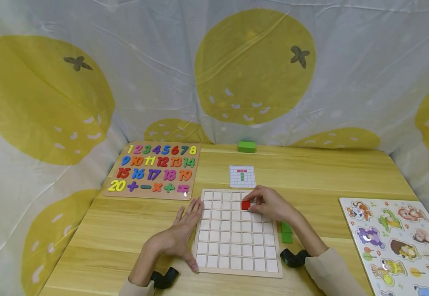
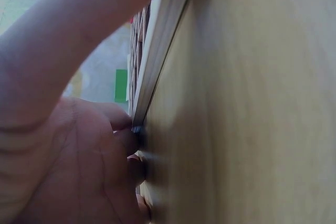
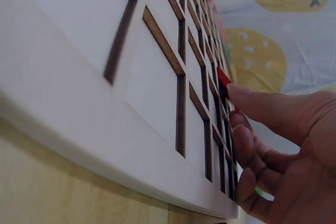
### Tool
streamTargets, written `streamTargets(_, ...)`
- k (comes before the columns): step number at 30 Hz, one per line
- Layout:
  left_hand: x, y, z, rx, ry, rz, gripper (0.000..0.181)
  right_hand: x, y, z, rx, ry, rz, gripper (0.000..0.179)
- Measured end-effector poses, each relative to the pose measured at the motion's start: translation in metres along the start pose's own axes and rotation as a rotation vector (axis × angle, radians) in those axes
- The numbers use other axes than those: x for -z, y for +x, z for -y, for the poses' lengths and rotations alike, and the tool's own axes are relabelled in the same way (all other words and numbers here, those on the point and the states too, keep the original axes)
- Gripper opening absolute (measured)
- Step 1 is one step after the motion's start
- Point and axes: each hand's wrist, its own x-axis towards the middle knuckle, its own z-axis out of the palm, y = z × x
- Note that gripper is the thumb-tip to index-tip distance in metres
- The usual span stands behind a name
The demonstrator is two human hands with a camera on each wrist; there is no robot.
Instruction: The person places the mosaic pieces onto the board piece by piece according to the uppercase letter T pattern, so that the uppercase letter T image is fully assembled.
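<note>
A white square-celled wooden grid board (image 1: 231, 249) lies flat on the table. My right hand (image 1: 271, 204) pinches a red square tile (image 1: 245, 205) between thumb and fingertips over a cell in the second row from the top, right of centre. From the right wrist, the tile (image 3: 223, 77) appears tilted at the grid's ridges, partly covered by the thumb. My left hand (image 1: 175, 238) rests along the board's left side, thumb (image 2: 79, 30) and fingers spread against the edge. Beyond the board lies a pattern card (image 1: 242, 182) showing a pink-and-green T.
Green tiles (image 1: 286, 237) lie beside the board's right edge, partly behind the right forearm. A green block (image 1: 246, 147) stands at the back. The number puzzle (image 1: 189, 193) is at left, an animal puzzle (image 1: 379, 205) at right. A lemon-print cloth (image 1: 155, 74) hangs behind.
</note>
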Motion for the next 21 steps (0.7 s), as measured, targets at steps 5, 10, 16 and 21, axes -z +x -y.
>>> streamTargets(5, 0.0003, -0.0004, 0.0, -0.001, -0.006, 0.001, 0.165, -0.0009, 0.0004, -0.0016, -0.003, 0.011, -0.009, 0.025)
streamTargets(10, 0.0006, -0.0005, 0.0001, -0.005, -0.011, 0.001, 0.166, -0.0027, 0.0011, -0.003, -0.009, 0.013, -0.027, 0.025)
streamTargets(16, 0.0002, -0.0008, 0.0012, -0.016, -0.013, -0.001, 0.166, -0.0041, 0.0026, -0.0051, -0.021, 0.022, -0.034, 0.026)
streamTargets(21, -0.0002, -0.0009, 0.0021, -0.02, -0.019, -0.003, 0.165, -0.0037, 0.0032, -0.0063, -0.028, 0.022, -0.026, 0.027)
